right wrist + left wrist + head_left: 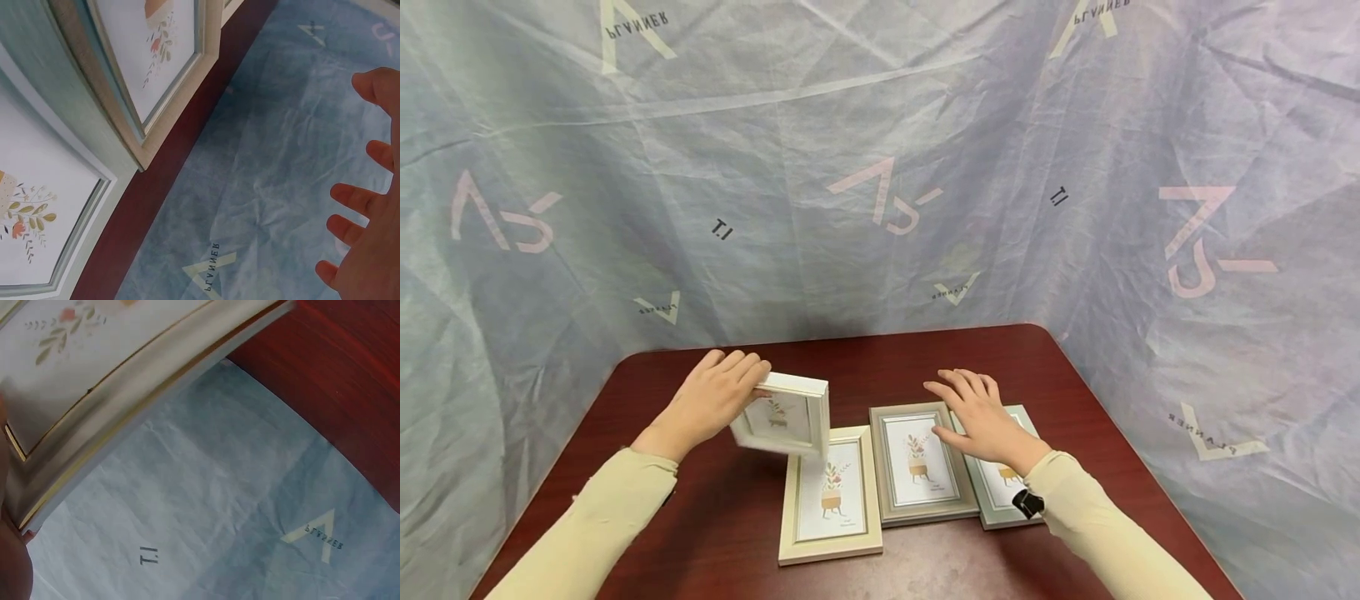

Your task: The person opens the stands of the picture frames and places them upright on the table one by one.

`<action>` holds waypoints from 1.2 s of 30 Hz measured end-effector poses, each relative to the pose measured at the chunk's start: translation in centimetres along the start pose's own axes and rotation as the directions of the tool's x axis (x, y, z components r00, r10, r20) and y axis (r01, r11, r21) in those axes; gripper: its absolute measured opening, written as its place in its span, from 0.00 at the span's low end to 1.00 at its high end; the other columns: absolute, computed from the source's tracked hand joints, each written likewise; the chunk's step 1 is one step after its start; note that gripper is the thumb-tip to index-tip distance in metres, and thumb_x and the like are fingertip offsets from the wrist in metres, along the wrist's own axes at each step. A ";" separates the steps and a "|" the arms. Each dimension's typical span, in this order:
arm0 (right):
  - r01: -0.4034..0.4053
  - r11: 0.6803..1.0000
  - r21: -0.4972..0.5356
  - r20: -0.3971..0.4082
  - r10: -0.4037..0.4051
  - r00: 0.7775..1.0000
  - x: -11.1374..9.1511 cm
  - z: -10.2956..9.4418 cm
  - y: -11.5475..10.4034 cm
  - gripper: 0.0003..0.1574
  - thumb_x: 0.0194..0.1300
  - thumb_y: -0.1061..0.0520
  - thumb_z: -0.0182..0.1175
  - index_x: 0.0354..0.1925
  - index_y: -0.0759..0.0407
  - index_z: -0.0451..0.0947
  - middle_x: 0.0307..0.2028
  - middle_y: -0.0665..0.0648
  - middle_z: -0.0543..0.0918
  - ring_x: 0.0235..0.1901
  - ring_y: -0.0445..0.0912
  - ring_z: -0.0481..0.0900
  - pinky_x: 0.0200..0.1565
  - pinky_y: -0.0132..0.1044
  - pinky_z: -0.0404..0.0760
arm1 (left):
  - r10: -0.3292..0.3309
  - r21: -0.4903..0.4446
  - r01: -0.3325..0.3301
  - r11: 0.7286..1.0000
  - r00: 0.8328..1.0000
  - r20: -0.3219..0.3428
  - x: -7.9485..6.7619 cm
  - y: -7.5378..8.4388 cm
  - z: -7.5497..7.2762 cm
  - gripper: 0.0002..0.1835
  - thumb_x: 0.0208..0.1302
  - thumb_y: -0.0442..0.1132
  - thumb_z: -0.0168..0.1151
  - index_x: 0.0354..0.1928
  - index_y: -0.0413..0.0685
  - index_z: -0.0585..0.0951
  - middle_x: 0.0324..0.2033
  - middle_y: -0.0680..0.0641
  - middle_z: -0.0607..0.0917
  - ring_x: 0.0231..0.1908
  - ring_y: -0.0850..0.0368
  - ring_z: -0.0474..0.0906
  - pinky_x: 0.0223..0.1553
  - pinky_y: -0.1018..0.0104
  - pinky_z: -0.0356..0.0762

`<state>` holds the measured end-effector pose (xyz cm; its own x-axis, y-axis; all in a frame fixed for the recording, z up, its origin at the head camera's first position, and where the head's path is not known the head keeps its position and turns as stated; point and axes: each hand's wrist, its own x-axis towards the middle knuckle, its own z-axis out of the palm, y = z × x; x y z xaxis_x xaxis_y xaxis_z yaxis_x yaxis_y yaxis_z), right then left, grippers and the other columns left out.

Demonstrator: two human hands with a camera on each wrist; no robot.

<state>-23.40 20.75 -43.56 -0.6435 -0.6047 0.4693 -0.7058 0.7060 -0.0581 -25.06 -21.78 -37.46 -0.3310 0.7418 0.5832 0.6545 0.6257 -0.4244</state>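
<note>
My left hand (718,396) grips a white picture frame (815,408) by its top edge, holding it tilted up over the table's left side. In the left wrist view the white frame's gold-lined border (119,419) fills the upper left. Its lower corner overlaps a cream picture frame (790,517) lying flat. To the right lies a beige-grey picture frame (925,512), then a pale green one (1000,521). My right hand (981,421) hovers above these two, fingers spread and holding nothing; it partly hides the green frame. The right wrist view shows its fingers (353,197) apart from the frames.
The dark red table (715,542) has rounded far corners. A grey printed cloth (820,275) hangs behind it and along both sides. Each flat frame shows a potted plant print. A black band (1028,502) sits at the right wrist.
</note>
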 end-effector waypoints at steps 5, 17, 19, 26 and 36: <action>-0.002 0.999 0.032 0.011 0.002 1.000 0.2 -0.2 -0.3 0.41 0.61 0.46 0.66 0.68 0.55 0.66 0.66 0.64 0.66 0.64 0.61 0.61 0.57 0.62 0.57 | 0.028 -0.022 -0.028 0.999 0.999 0.021 0.7 0.4 -0.1 0.13 0.66 0.45 0.53 0.43 0.42 0.75 0.36 0.46 0.75 0.35 0.47 0.72 0.33 0.55 0.68; 0.017 0.999 0.049 0.024 -0.018 1.000 0.7 -0.2 -0.9 0.41 0.62 0.46 0.65 0.69 0.55 0.65 0.67 0.64 0.65 0.65 0.61 0.60 0.57 0.63 0.56 | 0.142 -0.007 -0.142 0.990 0.989 0.032 2.8 1.1 -0.5 0.24 0.44 0.31 0.77 0.43 0.57 0.80 0.37 0.49 0.77 0.37 0.48 0.73 0.38 0.53 0.71; 0.024 0.999 0.043 0.016 -0.025 1.000 0.8 -0.2 -1.0 0.42 0.61 0.47 0.66 0.69 0.55 0.65 0.66 0.64 0.65 0.65 0.62 0.60 0.57 0.63 0.57 | 0.146 -0.019 -0.146 0.989 0.989 0.010 3.0 1.2 -0.5 0.25 0.41 0.31 0.78 0.43 0.57 0.81 0.37 0.48 0.78 0.37 0.48 0.73 0.38 0.52 0.72; 0.018 0.999 0.035 0.017 -0.018 1.000 0.9 -0.2 -0.8 0.41 0.61 0.46 0.66 0.68 0.55 0.65 0.66 0.65 0.66 0.64 0.62 0.61 0.57 0.64 0.57 | 0.161 -0.069 -0.163 0.984 0.986 -0.040 3.4 1.5 -0.7 0.28 0.35 0.29 0.80 0.42 0.56 0.81 0.37 0.47 0.78 0.38 0.46 0.75 0.41 0.51 0.73; 0.026 0.999 0.025 0.016 -0.026 1.000 1.1 -0.7 -0.7 0.42 0.61 0.46 0.66 0.69 0.56 0.65 0.67 0.65 0.65 0.65 0.63 0.61 0.58 0.64 0.56 | 0.237 -0.139 -0.253 0.957 0.964 -0.120 4.1 2.1 -0.9 0.16 0.50 0.31 0.71 0.42 0.53 0.83 0.37 0.47 0.80 0.40 0.47 0.77 0.46 0.55 0.77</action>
<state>-23.37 19.82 -42.34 -0.6297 -0.6289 0.4561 -0.7293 0.6808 -0.0682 -24.49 -17.63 -35.33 -0.0818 0.8345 0.5449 0.8048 0.3778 -0.4578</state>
